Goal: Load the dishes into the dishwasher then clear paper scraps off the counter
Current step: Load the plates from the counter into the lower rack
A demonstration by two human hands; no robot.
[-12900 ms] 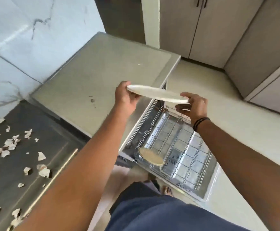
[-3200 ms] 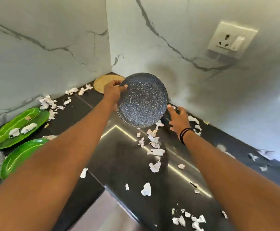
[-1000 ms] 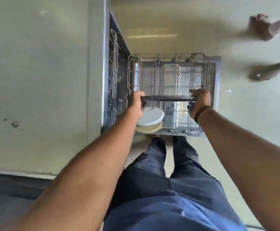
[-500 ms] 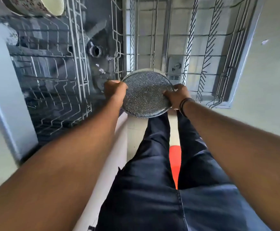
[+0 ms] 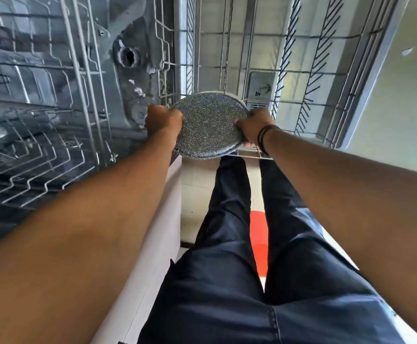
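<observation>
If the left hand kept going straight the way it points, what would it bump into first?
Probably the wire side of the pulled-out rack, just beyond the left hand gripping the speckled plate; depth is unclear.

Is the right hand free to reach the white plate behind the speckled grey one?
Probably not: the right hand and left hand both grip the speckled grey plate, which covers most of the white plate.

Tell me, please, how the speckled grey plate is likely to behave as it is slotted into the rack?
The speckled grey plate looks rigid, so it should not flex. Round and standing on edge, it could roll or tip between the rack wires. Both the left hand and right hand hold it.
</observation>
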